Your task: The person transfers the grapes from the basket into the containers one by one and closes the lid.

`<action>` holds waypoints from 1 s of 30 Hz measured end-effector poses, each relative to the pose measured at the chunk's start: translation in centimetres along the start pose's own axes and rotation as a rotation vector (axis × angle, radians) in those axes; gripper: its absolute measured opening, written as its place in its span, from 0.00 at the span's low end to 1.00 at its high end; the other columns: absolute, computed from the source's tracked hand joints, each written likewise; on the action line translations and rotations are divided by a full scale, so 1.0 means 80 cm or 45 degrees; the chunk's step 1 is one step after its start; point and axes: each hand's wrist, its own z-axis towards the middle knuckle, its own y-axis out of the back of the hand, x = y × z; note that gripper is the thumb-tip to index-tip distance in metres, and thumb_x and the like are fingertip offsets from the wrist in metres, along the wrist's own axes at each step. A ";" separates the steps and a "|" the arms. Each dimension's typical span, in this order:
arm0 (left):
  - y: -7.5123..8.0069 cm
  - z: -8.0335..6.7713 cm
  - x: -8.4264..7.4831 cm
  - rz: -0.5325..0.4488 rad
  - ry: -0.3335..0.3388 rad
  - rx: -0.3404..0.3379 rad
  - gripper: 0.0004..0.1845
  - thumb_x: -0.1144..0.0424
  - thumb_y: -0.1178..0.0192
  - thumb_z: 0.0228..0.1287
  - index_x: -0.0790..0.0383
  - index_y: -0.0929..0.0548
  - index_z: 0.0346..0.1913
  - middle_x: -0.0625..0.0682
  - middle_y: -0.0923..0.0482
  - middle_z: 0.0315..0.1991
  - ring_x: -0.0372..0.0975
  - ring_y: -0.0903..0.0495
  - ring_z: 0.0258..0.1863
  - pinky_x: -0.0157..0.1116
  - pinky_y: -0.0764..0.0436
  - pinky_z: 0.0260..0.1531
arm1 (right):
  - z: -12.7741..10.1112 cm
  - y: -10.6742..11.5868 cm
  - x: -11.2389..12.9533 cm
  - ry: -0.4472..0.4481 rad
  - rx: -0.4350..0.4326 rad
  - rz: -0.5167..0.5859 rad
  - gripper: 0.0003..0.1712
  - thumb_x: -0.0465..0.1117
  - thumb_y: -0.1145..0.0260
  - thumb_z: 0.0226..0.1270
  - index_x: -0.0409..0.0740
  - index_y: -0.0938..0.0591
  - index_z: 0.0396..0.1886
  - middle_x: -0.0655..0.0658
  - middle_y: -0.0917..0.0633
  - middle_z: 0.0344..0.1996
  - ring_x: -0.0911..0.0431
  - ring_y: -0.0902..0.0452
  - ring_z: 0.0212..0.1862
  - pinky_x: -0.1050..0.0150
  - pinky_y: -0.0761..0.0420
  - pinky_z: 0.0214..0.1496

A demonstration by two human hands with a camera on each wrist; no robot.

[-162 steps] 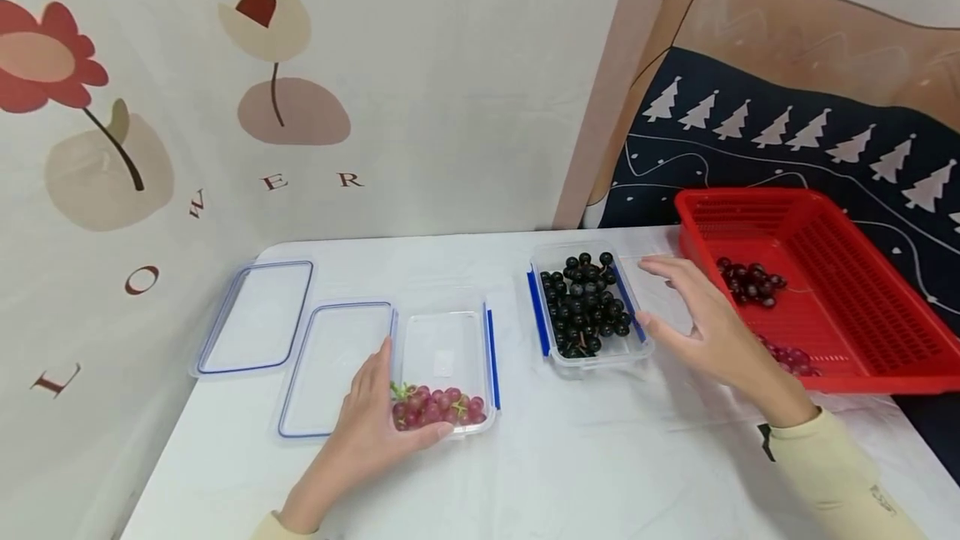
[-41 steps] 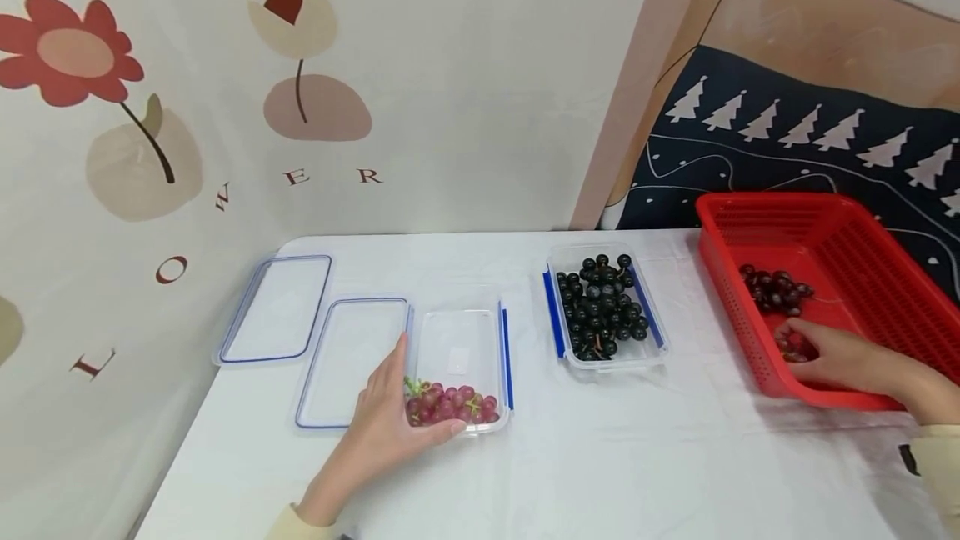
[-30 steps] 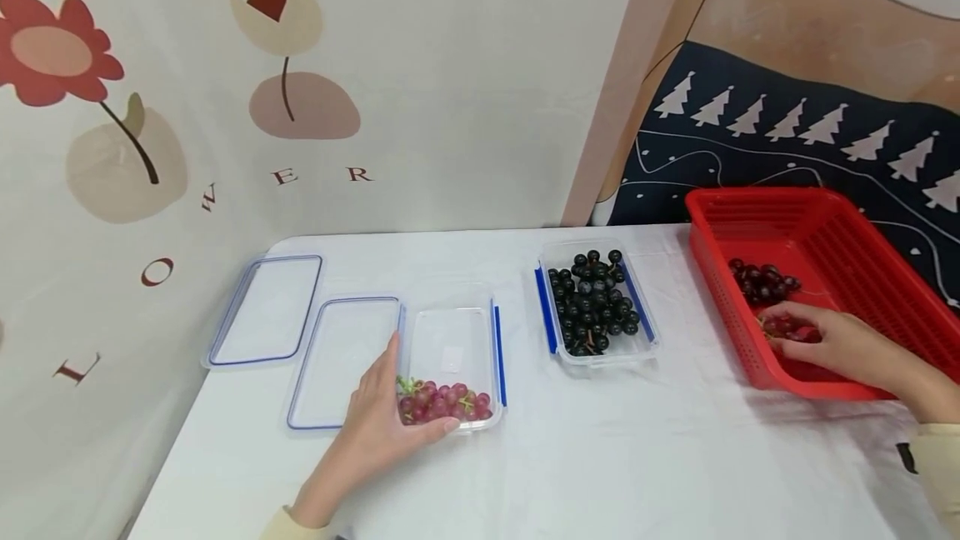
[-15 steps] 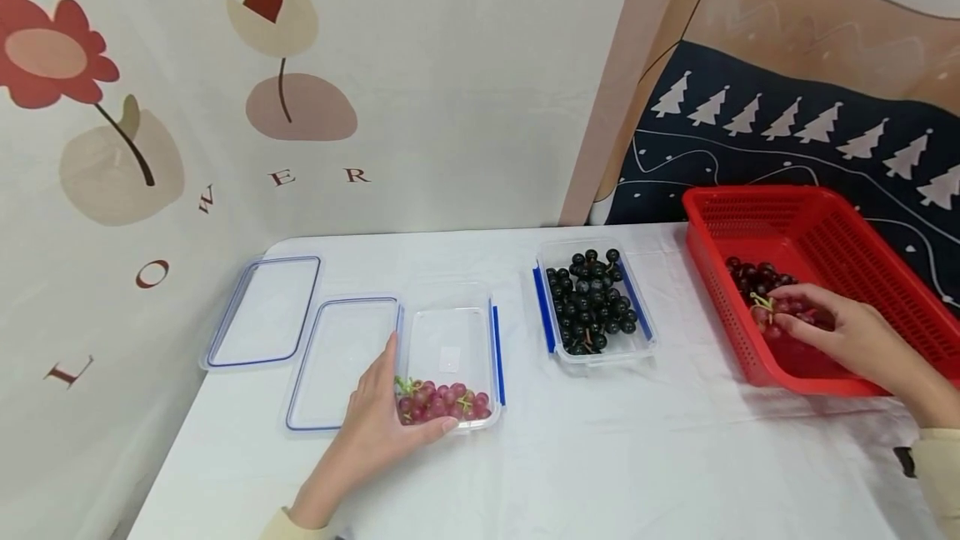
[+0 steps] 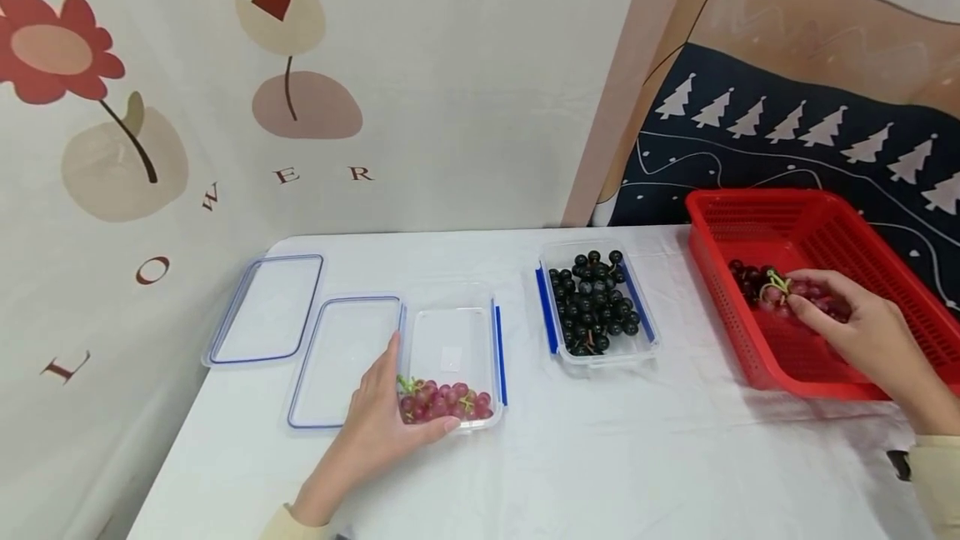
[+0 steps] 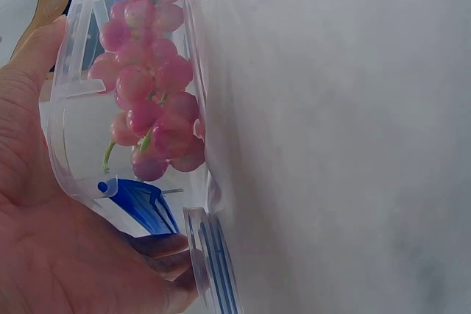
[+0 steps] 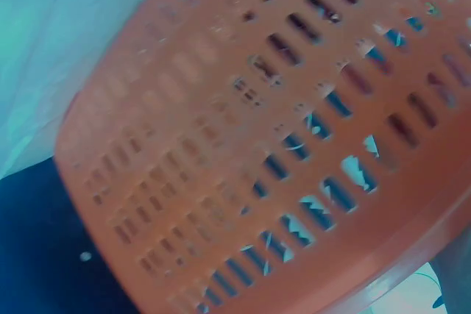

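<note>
My left hand [image 5: 375,415] lies along the near left corner of a clear plastic container [image 5: 480,357], fingers straight down its side and thumb across its front. A bunch of red grapes [image 5: 442,400] sits at the near end inside; the left wrist view shows these grapes [image 6: 151,79] through the wall. My right hand [image 5: 862,323] pinches another bunch of red grapes [image 5: 821,294] by its green stem, over the red basket [image 5: 723,319]. Part of a dark grape bunch [image 5: 744,277] shows behind it. Only the basket's slotted wall [image 7: 221,152] fills the right wrist view.
A second clear container [image 5: 637,346] with blue side clips holds black grapes [image 5: 592,298]. Two clear lids with blue seals, one farther back [image 5: 266,307] and one nearer [image 5: 345,365], lie on the left. A printed cloth hangs behind the white-covered table [image 5: 600,457].
My right hand has gone from beside the black grapes into the basket, taken hold of a red grape bunch and lifted it, shifting slightly toward the back. My left hand stays put.
</note>
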 end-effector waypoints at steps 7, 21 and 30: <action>0.002 0.000 -0.003 -0.007 0.020 0.019 0.80 0.28 0.20 0.52 0.60 0.65 0.90 0.69 0.57 0.87 0.66 0.53 0.84 0.69 0.51 0.78 | 0.006 -0.001 0.024 0.002 -0.094 0.074 0.22 0.43 0.31 0.82 0.42 0.20 0.70 0.69 0.22 0.43 0.74 0.27 0.38 0.80 0.24 0.32; 0.002 0.001 -0.002 -0.012 -0.029 -0.004 0.80 0.27 0.21 0.51 0.62 0.63 0.90 0.70 0.55 0.87 0.67 0.51 0.84 0.70 0.50 0.77 | 0.010 -0.018 0.077 0.046 -0.107 0.226 0.23 0.42 0.31 0.83 0.44 0.20 0.72 0.63 0.19 0.45 0.73 0.21 0.38 0.77 0.19 0.31; 0.003 0.001 -0.001 -0.010 -0.016 0.004 0.80 0.27 0.21 0.51 0.61 0.63 0.90 0.70 0.55 0.87 0.67 0.51 0.84 0.69 0.50 0.77 | 0.014 -0.037 0.111 0.172 -0.158 0.210 0.23 0.35 0.29 0.78 0.46 0.17 0.70 0.59 0.18 0.48 0.70 0.23 0.44 0.85 0.24 0.42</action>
